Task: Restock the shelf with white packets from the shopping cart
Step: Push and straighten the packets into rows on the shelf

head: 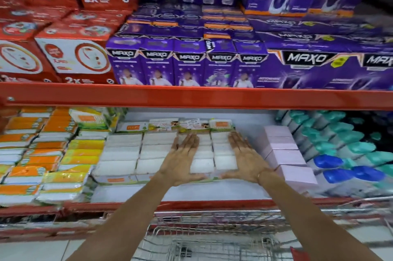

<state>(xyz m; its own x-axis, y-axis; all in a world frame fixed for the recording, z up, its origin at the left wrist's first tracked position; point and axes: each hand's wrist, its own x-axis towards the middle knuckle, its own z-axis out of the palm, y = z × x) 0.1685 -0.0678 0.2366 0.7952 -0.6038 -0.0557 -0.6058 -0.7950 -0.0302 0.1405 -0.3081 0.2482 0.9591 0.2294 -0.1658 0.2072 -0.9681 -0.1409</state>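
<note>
White packets (202,165) are pressed flat by both open hands, left hand (180,160) and right hand (246,160) (nothing gripped), squaring rows on the shelf (191,204); cart (212,239) at six o'clock.

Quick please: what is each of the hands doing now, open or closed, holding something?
Left hand: open, flat on the white packets, gripping nothing.
Right hand: open, flat on the same packets, gripping nothing.

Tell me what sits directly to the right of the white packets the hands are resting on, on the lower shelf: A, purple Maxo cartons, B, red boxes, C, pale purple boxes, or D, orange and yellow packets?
C: the pale purple boxes are stacked just right of the white packets, beside the right hand; the left hand lies flat on the packets too.
</note>
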